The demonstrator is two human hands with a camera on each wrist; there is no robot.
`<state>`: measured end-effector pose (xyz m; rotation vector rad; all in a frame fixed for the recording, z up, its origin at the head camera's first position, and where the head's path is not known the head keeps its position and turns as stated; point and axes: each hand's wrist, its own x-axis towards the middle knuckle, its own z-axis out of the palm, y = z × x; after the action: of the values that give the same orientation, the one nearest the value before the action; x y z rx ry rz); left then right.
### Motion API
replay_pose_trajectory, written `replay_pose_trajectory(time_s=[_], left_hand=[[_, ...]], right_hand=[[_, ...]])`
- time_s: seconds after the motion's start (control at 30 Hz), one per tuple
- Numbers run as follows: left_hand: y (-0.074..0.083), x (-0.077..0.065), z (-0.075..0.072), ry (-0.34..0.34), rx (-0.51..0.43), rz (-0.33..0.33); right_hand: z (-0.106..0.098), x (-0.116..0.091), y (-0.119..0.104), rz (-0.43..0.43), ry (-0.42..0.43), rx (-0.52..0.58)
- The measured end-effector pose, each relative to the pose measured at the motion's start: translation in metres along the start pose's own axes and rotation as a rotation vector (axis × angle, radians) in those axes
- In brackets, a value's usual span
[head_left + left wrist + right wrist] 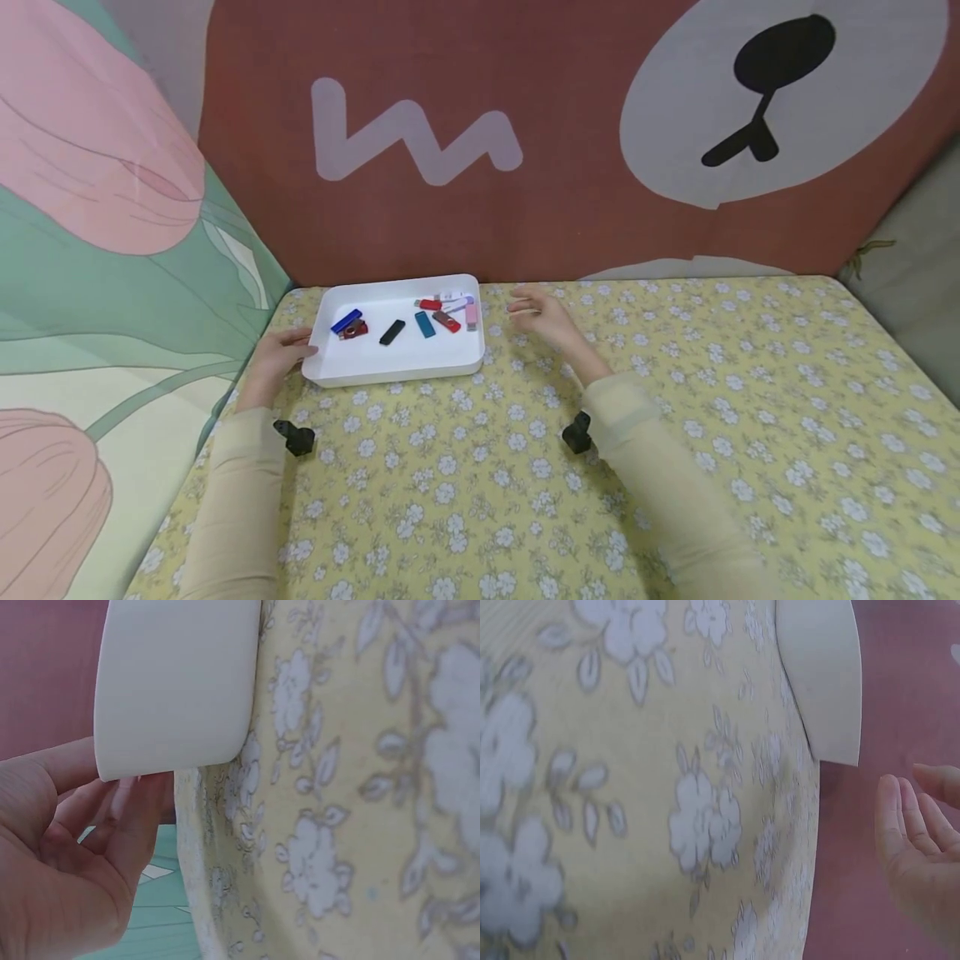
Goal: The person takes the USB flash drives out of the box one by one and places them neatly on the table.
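Note:
A white rectangular tray (pixel 390 372) sits at the back left of the flowered cloth, holding several USB flash drives. A blue drive (pixel 347 321) leans against a dark red one (pixel 354 331) on the left. Mid-tray lies a black drive (pixel 392 332); a teal drive (pixel 425 324), a brown-and-red one (pixel 447 322), a red one (pixel 428 305) and a pink one (pixel 471 315) cluster on the right. My left hand (pixel 276 360) pinches the tray's left end, thumb over the rim, fingers against the outer wall. Beyond the right end, my right hand (pixel 551 321) hovers apart from it, fingers loosely bent, holding nothing.
The yellow flowered cloth (pixel 465 500) covers the table. Behind it rises a reddish-brown printed backdrop (pixel 480 225), close to the tray's far side. A green and pink printed panel (pixel 112 333) borders the left edge. Each wrist wears a small black camera (pixel 577 433).

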<state>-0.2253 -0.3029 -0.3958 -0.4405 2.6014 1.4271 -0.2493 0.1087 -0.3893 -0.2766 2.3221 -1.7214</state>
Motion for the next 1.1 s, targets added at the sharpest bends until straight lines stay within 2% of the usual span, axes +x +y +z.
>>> replay_pose_trajectory(time_s=[0.2,0.47,0.73,0.9,0.93,1.1], left_hand=[[-0.004,0.000,-0.004,-0.014,-0.039,0.010],[-0.006,0.006,-0.006,-0.043,-0.087,-0.079],[-0.008,0.006,-0.006,-0.061,-0.170,-0.075],[-0.012,0.007,-0.009,-0.062,-0.253,-0.071],[-0.014,0.007,-0.011,-0.070,-0.293,-0.059],[-0.014,0.004,-0.012,-0.084,-0.314,-0.040]], right_hand=[[0.011,0.005,-0.002,0.009,-0.006,-0.001],[0.022,0.010,-0.008,0.021,-0.036,0.005],[0.037,0.015,-0.016,0.041,-0.057,-0.011],[0.046,0.020,-0.015,0.015,-0.065,-0.049],[0.048,0.021,-0.014,0.014,-0.062,-0.051],[0.055,0.026,-0.015,-0.001,-0.052,-0.066]])
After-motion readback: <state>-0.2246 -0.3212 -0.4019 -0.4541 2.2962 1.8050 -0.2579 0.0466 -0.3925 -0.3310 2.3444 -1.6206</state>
